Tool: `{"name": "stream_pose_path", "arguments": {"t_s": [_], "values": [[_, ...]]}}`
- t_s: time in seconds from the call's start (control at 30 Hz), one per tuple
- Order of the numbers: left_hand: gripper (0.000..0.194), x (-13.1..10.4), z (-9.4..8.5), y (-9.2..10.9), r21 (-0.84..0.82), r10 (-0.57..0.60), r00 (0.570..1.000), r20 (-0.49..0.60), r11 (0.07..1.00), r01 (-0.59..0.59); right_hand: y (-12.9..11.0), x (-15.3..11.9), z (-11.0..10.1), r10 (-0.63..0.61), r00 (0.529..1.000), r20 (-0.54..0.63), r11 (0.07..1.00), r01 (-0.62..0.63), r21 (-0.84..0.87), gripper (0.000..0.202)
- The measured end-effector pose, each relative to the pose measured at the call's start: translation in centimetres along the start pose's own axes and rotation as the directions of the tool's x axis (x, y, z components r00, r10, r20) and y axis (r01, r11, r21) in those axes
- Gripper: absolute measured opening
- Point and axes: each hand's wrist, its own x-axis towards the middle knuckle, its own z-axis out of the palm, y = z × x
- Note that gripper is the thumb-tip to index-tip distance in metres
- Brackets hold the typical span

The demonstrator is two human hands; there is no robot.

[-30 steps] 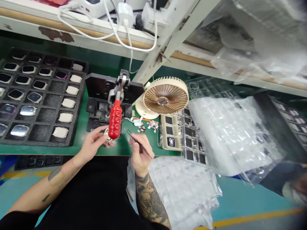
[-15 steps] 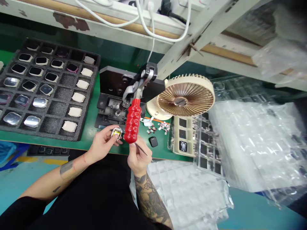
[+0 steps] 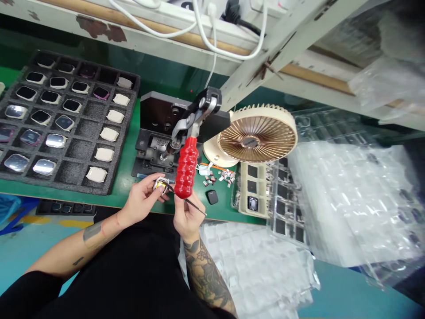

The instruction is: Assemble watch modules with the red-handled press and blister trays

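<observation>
My left hand (image 3: 143,195) grips a small open watch case (image 3: 161,184), its yellow and silver inside facing up and my thumb lying over its edge. In my right hand (image 3: 187,217) is a thin dark pair of tweezers (image 3: 195,206), closed in by my fingers. Its tip end reaches left to the watch case; whether it touches the inside I cannot tell. The red handle (image 3: 186,168) of a black toggle press (image 3: 156,148) hangs just above my right hand and hides part of the fingers. A small black square piece (image 3: 211,196) lies to the right.
A grey foam tray (image 3: 78,158) with several watches and pale cases stands at the left. Right of the press are a cream fan (image 3: 257,135), small loose parts (image 3: 227,176), a beige parts tray (image 3: 263,190) and stacked clear plastic trays (image 3: 348,199).
My right hand has shifted slightly left, bringing the tweezers' tip end to the watch case. My left hand has stayed nearly still, and the view has moved a little.
</observation>
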Motion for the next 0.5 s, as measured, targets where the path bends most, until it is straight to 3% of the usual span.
{"name": "stream_pose_path", "arguments": {"t_s": [0.1, 0.17, 0.23, 0.37, 0.5], "values": [[0.046, -0.1, -0.1, 0.0, -0.007, 0.006, 0.999, 0.037, 1.000, -0.006, 1.0, -0.1, 0.4, 0.210, 0.978, 0.006, 0.961, -0.208, 0.182, 0.023], [0.048, -0.1, -0.2, 0.0, -0.004, 0.017, 0.999, 0.040, 1.000, -0.016, 1.2, -0.2, 0.5, 0.265, 0.964, 0.033, 0.933, -0.266, 0.242, 0.024], [0.046, -0.1, -0.1, 0.0, 0.002, 0.030, 0.999, 0.021, 1.000, -0.030, 0.8, -0.4, 0.3, 0.195, 0.981, 0.003, 0.963, -0.192, 0.188, 0.022], [0.040, -0.1, 0.1, 0.0, 0.016, 0.046, 0.999, -0.009, 0.999, -0.046, -0.7, -0.6, -0.2, -0.088, 0.995, -0.054, 0.996, 0.087, -0.019, 0.022], [0.035, -0.1, 0.0, -0.1, 0.039, 0.049, 0.998, -0.026, 0.998, -0.048, -1.0, -0.3, 0.0, -0.147, 0.989, -0.006, 0.985, 0.146, -0.088, 0.023]]}}
